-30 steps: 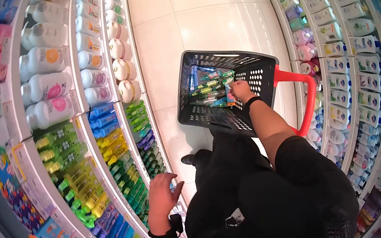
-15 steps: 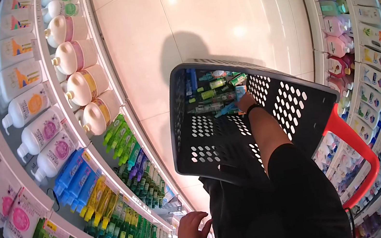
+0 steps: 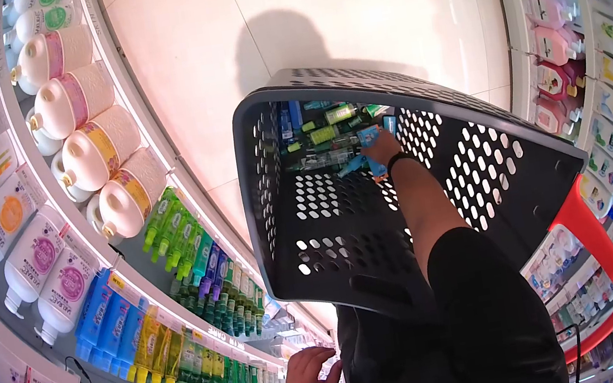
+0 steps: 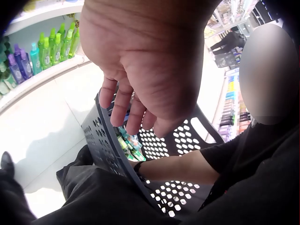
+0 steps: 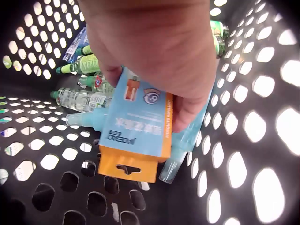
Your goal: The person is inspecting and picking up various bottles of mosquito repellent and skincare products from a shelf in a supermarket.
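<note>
My right hand (image 5: 150, 51) is deep inside a black shopping basket (image 3: 359, 286), holding a small blue and orange cardboard box (image 5: 136, 119) between thumb and fingers. In the right wrist view, light blue capped bottles (image 5: 183, 140) lie under and beside the box. Green-labelled bottles (image 5: 89, 64) and a clear bottle (image 5: 77, 98) lie farther in. My left hand (image 3: 309, 379) hangs empty beside my leg in the head view, fingers relaxed. From its own wrist camera the left palm (image 4: 150, 65) shows over the basket's rim.
Shelves of bottles line both sides, with white pump bottles (image 3: 48, 251) and green bottles (image 3: 172, 242) on the left. The basket's red handle (image 3: 607, 267) sticks out at the right. Pale floor tiles (image 3: 176, 45) lie ahead. Another person (image 4: 229, 42) stands in the background of the left wrist view.
The basket looks larger and closer in the head view, its handle end swung lower right. My right hand stays inside it, the blue box now showing at the fingers. The left hand still hangs loose.
</note>
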Tool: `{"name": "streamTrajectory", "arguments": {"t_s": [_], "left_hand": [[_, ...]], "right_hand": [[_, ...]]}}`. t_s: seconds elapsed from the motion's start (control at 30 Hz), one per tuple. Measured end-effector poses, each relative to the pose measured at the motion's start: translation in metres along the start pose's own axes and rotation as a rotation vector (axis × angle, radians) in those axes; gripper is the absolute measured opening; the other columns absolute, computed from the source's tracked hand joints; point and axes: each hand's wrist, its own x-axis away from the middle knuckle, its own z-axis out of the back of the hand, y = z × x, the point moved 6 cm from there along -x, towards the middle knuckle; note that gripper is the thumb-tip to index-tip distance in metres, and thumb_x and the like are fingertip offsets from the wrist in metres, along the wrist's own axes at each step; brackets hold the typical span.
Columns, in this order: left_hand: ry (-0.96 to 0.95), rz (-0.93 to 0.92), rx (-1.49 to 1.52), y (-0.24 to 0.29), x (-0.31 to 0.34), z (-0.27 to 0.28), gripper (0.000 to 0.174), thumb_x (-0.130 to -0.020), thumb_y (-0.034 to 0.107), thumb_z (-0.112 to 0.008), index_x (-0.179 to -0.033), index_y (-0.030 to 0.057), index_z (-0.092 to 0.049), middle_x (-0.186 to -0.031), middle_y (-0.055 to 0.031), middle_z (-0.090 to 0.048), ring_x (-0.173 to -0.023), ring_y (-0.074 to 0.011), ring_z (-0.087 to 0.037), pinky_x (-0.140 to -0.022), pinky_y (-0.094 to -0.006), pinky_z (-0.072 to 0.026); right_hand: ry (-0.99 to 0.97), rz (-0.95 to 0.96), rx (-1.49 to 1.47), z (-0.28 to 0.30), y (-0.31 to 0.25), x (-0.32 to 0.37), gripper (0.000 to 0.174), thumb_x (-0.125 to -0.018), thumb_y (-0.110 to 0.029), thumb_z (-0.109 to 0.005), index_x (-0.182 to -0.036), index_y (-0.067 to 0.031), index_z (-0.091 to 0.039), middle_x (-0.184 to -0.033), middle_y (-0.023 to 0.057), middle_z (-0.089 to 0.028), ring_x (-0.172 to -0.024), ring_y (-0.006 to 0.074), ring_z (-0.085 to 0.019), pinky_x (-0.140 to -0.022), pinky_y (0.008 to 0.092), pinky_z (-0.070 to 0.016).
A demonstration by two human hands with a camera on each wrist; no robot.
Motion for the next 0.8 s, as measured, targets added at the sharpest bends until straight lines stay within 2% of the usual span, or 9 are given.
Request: {"name": "streamTrajectory", "arguments": {"t_s": [0.17, 0.3, 0.37, 0.47, 0.53, 0.6, 0.63, 0.73, 0.8], "left_hand": [[0.011, -0.014, 0.027, 0.003, 0.004, 0.002, 0.024, -0.074, 0.014, -0.076, -0.096, 0.0087, -0.066, -0.096, -0.0067, -0.068, -0.094, -0.0261, -0.063, -0.086, -0.0376, -0.0461], [0.009, -0.001, 0.052, 0.003, 0.007, -0.001, 0.025, -0.074, 0.012, -0.075, -0.096, 0.0082, -0.066, -0.097, -0.0075, -0.067, -0.095, -0.0272, -0.063, -0.085, -0.0379, -0.0461], [-0.002, -0.003, 0.070, 0.002, 0.008, -0.002, 0.026, -0.073, 0.009, -0.075, -0.097, 0.0077, -0.065, -0.098, -0.0081, -0.067, -0.095, -0.0283, -0.062, -0.084, -0.0382, -0.0463], [-0.039, -0.044, 0.112, 0.001, 0.012, -0.003, 0.026, -0.074, 0.013, -0.074, -0.098, 0.0075, -0.066, -0.099, -0.0084, -0.067, -0.097, -0.0276, -0.062, -0.087, -0.0383, -0.0462], [-0.044, -0.053, 0.140, -0.001, 0.013, -0.003, 0.030, -0.072, 0.013, -0.074, -0.100, 0.0068, -0.065, -0.102, -0.0093, -0.066, -0.098, -0.0288, -0.062, -0.088, -0.0386, -0.0463], [-0.043, -0.068, 0.146, 0.001, 0.013, -0.002, 0.031, -0.072, 0.015, -0.074, -0.100, 0.0068, -0.065, -0.103, -0.0094, -0.066, -0.098, -0.0291, -0.062, -0.088, -0.0388, -0.0462], [-0.041, -0.080, 0.152, 0.002, 0.013, -0.001, 0.033, -0.071, 0.016, -0.075, -0.101, 0.0067, -0.064, -0.104, -0.0096, -0.066, -0.099, -0.0294, -0.062, -0.088, -0.0390, -0.0461], [-0.051, -0.085, 0.146, -0.001, 0.014, 0.000, 0.036, -0.070, 0.017, -0.076, -0.102, 0.0067, -0.064, -0.104, -0.0093, -0.066, -0.099, -0.0296, -0.062, -0.088, -0.0396, -0.0461], [-0.060, -0.084, 0.151, -0.001, 0.012, -0.002, 0.036, -0.069, 0.018, -0.076, -0.102, 0.0068, -0.064, -0.104, -0.0094, -0.066, -0.099, -0.0297, -0.062, -0.088, -0.0398, -0.0461]], "right_hand": [[-0.197, 0.078, -0.227, -0.011, -0.014, 0.016, 0.086, -0.065, -0.032, -0.083, -0.129, 0.0075, -0.042, -0.125, 0.0245, -0.055, -0.113, 0.0366, -0.057, -0.091, 0.0414, -0.0492], [-0.229, 0.330, 0.151, -0.011, -0.044, 0.030, 0.080, -0.068, -0.028, -0.079, -0.129, 0.0060, -0.040, -0.123, 0.0251, -0.054, -0.112, 0.0356, -0.057, -0.092, 0.0434, -0.0487], [-0.053, 0.486, 0.446, -0.008, -0.063, 0.031, 0.061, -0.071, -0.025, -0.073, -0.118, 0.0008, -0.047, -0.112, 0.0208, -0.059, -0.106, 0.0354, -0.059, -0.092, 0.0470, -0.0465], [-0.033, 0.496, 0.407, -0.003, -0.074, 0.036, 0.049, -0.071, -0.023, -0.070, -0.111, -0.0027, -0.050, -0.109, 0.0227, -0.060, -0.103, 0.0385, -0.060, -0.089, 0.0476, -0.0468], [-0.100, 0.409, 0.402, -0.004, -0.071, 0.038, 0.057, -0.071, -0.031, -0.073, -0.115, -0.0009, -0.052, -0.109, 0.0235, -0.061, -0.103, 0.0386, -0.060, -0.091, 0.0463, -0.0465], [-0.171, 0.145, 0.085, -0.003, -0.052, 0.041, 0.071, -0.073, -0.050, -0.073, -0.116, 0.0029, -0.053, -0.106, 0.0186, -0.063, -0.097, 0.0327, -0.063, -0.085, 0.0465, -0.0493], [-0.014, 0.209, -0.054, -0.005, -0.040, 0.038, 0.082, -0.070, -0.060, -0.071, -0.110, 0.0101, -0.057, -0.107, 0.0194, -0.064, -0.095, 0.0308, -0.064, -0.079, 0.0444, -0.0523], [-0.151, -0.077, -0.337, -0.007, 0.016, 0.025, 0.073, -0.071, -0.052, -0.072, -0.110, 0.0082, -0.060, -0.115, 0.0250, -0.062, -0.103, 0.0351, -0.062, -0.087, 0.0438, -0.0488], [-0.024, -0.097, -0.237, -0.011, 0.024, 0.015, 0.069, -0.069, -0.051, -0.074, -0.106, 0.0065, -0.063, -0.112, 0.0241, -0.063, -0.101, 0.0334, -0.063, -0.084, 0.0423, -0.0501]]}}
